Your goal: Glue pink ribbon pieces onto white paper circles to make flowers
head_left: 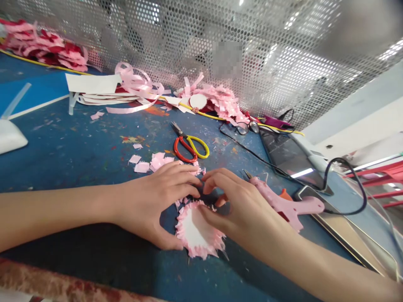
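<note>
A white paper disc (195,230) edged with a frilly pink fringe lies flat on the blue table (94,167). At its left edge rests the thumb of my left hand (162,195); the other fingers stretch out beyond the disc with nothing gripped in them. From the right, my right hand (241,203) reaches over, fingers bent but apart, its thumb on or just above the disc's upper right part. Small pink squares (142,167) lie beyond my left hand, some partly hidden by it. Scissors (192,152) with red and yellow handles lie past my fingertips.
A pink glue gun (288,205) with a black cord lies right of my right hand, beside phones or tablets (280,151). Pink ribbon (135,84), white card strips (94,84) and fringed pink heaps (217,98) line the perforated metal screen (176,37) at the back.
</note>
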`<state>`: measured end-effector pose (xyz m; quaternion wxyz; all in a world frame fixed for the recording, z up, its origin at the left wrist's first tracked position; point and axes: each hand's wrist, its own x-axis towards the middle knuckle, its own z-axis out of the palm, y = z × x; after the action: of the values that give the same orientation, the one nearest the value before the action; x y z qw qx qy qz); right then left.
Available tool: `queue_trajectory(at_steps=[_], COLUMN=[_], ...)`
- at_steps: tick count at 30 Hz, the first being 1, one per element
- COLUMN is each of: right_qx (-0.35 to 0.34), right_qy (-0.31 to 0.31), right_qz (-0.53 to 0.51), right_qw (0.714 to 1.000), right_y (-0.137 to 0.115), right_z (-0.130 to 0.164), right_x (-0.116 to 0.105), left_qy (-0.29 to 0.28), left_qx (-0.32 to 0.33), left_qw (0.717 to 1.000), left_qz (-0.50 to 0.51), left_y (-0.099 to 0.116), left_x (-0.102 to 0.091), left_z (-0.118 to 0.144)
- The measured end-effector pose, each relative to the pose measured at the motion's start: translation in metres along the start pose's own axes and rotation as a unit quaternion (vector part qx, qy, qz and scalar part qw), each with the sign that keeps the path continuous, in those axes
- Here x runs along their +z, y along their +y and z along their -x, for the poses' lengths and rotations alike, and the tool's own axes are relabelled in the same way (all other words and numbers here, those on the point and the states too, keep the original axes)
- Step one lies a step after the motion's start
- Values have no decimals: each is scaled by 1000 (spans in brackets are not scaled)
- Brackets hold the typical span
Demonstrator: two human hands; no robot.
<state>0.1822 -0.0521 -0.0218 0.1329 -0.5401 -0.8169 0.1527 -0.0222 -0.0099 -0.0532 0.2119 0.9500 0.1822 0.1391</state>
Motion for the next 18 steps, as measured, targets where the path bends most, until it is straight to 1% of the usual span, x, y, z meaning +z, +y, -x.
queue_trajectory(at_steps=[5,8,10,12,15,18], right_qx=[-77,-79,-58,-20,40,87], right_qy=[10,12,9,2,-21,-40], right_qz=[36,37,1,-52,-117,-147], right_qw=[996,996,998,998,992,984], right_y=[0,2,5,7,11,14], right_z=[4,3,1,-2,-4,-3], right_x=[2,0,-4,-8,-12,-14], left_qy=[0,-3,-6,-10,-11,-6], left_qx=[-9,-7,-7,-11,-12,-9], left_qw=[1000,1000,1000,1000,1000,1000], left_qz=[-1,-2,0,2,1,-2], left_y=[-2,-2,-2,-2,-2,-1], left_x=[1,1,0,0,-1,0], left_z=[-1,0,0,0,-1,-1])
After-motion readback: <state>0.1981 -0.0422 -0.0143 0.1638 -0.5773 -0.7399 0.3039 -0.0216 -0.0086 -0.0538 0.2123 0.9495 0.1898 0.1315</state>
